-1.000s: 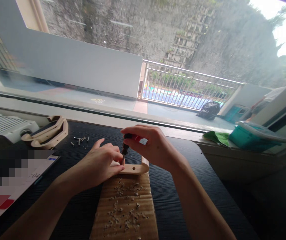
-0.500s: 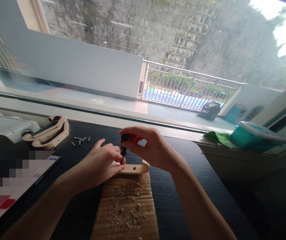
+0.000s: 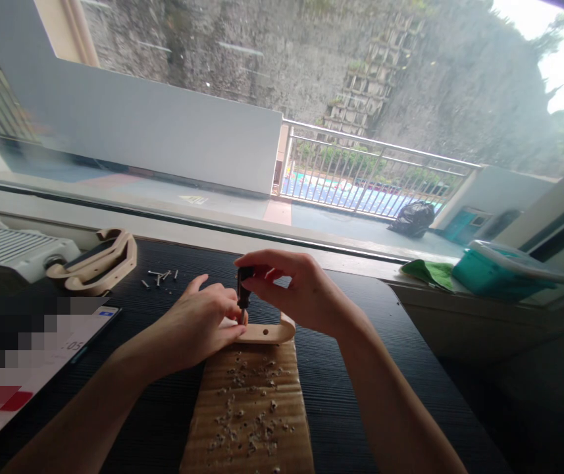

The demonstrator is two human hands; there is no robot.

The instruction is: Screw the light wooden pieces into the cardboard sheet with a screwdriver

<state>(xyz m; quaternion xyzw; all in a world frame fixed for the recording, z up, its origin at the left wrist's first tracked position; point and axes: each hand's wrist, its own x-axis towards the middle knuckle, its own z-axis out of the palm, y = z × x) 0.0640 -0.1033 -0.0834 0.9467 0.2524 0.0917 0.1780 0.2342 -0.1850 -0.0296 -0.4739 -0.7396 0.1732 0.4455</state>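
My right hand (image 3: 291,286) grips the black handle of a short screwdriver (image 3: 245,283), which stands upright with its shaft pointing down. Below it a pale wooden hook piece (image 3: 266,334), with a curled end and a dark hole, lies across the far end of a cardboard block (image 3: 252,408). The block's top is pitted with many torn holes. My left hand (image 3: 207,322) is closed on the left part of the wooden piece, thumb and fingers by the screwdriver's tip. Those fingers hide the tip and any screw under it.
Several loose screws (image 3: 160,278) lie on the black table (image 3: 355,388). Other wooden hook pieces (image 3: 101,263) rest at the left beside a white slatted appliance (image 3: 15,247). A tablet or phone (image 3: 45,375) lies near left. A green cloth (image 3: 430,273) and teal box (image 3: 503,270) sit on the windowsill.
Hardly anything differs: my right hand and the screwdriver have shifted very slightly, and the digits on the lit screen have advanced. My left hand and the wooden piece stay in place.
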